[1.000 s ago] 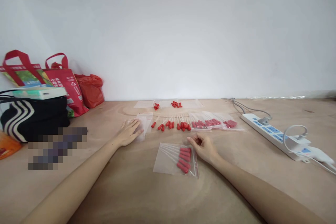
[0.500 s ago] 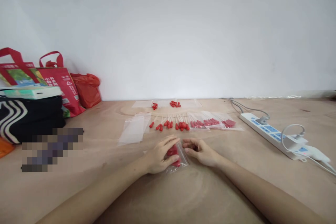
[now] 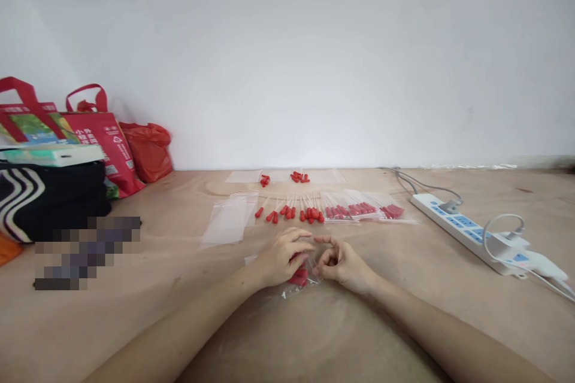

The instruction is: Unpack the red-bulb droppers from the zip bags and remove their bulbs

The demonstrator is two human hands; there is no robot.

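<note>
A clear plastic bag [image 3: 287, 293] lies on the table close in front of me, holding several droppers with red bulbs [image 3: 297, 279]. My left hand [image 3: 281, 258] curves over the bag and covers its left part, with thumb and fingers closed on it. At the bag's right edge, my right hand [image 3: 345, 266] pinches the plastic between thumb and finger. Just beyond my hands, loose red-bulbed droppers [image 3: 311, 214] lie in a row, their thin clear stems pointing away. To their right are bagged droppers [image 3: 362, 208].
Flat clear bags [image 3: 227, 220] lie left of the droppers. More red bulbs [image 3: 299, 177] rest on bags near the wall. A white power strip [image 3: 462, 224] with cables stands right. Red bags [image 3: 146, 152] and a black striped bag [image 3: 54, 203] sit left.
My right hand has gone from loosely open beside the bag to pinching its right edge. My left hand has shifted slightly, and the bag has crumpled and turned a little.
</note>
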